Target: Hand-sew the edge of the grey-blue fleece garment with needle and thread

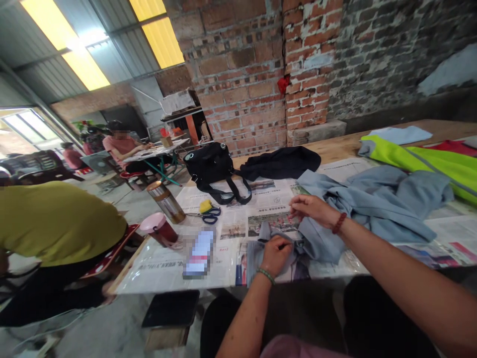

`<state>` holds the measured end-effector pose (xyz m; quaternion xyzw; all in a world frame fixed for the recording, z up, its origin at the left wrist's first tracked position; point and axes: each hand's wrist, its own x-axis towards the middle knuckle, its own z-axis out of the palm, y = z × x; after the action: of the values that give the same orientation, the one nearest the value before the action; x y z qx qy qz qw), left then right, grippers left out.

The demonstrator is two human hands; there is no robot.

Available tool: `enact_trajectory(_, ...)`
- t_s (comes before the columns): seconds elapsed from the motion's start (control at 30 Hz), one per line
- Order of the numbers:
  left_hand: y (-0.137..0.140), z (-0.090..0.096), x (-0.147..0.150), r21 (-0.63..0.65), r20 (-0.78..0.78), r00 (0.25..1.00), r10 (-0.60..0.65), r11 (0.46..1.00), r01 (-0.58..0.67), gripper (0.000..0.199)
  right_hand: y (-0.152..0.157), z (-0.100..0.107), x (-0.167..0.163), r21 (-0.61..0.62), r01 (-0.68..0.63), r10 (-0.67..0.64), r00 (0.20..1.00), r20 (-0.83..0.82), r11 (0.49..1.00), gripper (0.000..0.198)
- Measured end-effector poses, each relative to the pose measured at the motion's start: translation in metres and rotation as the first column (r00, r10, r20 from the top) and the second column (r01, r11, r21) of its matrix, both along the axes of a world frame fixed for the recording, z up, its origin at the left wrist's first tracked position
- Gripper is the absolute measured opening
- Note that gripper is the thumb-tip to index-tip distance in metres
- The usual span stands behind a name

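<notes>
My left hand point(276, 254), a green bead bracelet at its wrist, is closed on a part of the grey-blue garment point(387, 204) near the table's front edge. Slightly above and to the right, my right hand point(311, 208) is raised with its fingertips pinched together; anything between them is too small to make out. It wears a red bracelet. The garment spreads from under my hands to the right in loose folds.
Newspaper point(167, 266) covers the wooden table. Left of my hands lie a phone point(199, 253), scissors point(211, 215), a pink-lidded cup point(159, 228) and a steel flask point(166, 201). Behind are a black bag point(210, 166) and dark cloth point(281, 163). A yellow-green vest point(417, 164) lies right; a person point(59, 223) sits left.
</notes>
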<state>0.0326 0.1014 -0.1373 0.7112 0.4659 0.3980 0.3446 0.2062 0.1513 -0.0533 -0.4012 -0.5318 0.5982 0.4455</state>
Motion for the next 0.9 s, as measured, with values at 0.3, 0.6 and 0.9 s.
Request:
enact_trajectory(0.3, -0.001, 0.003, -0.001, -0.008, -0.005, 1.0, 0.008, 1.0, -0.008, 0.012, 0.043, 0.039, 0.02, 0.273, 0.177, -0.233, 0.954, 0.189, 0.946, 0.004)
enact_trajectory(0.6, -0.001, 0.005, 0.0, -0.012, -0.018, 1.0, 0.009, 1.0, -0.009, 0.013, 0.067, 0.091, 0.041, 0.433, 0.255, -0.39, 0.884, 0.258, 0.865, 0.006)
enact_trajectory(0.9, -0.001, 0.004, -0.001, -0.029, -0.034, 0.999, 0.004, 1.0, -0.005, 0.011, 0.081, 0.119, 0.055, 0.512, 0.352, -0.508, 0.837, 0.203, 0.784, 0.01)
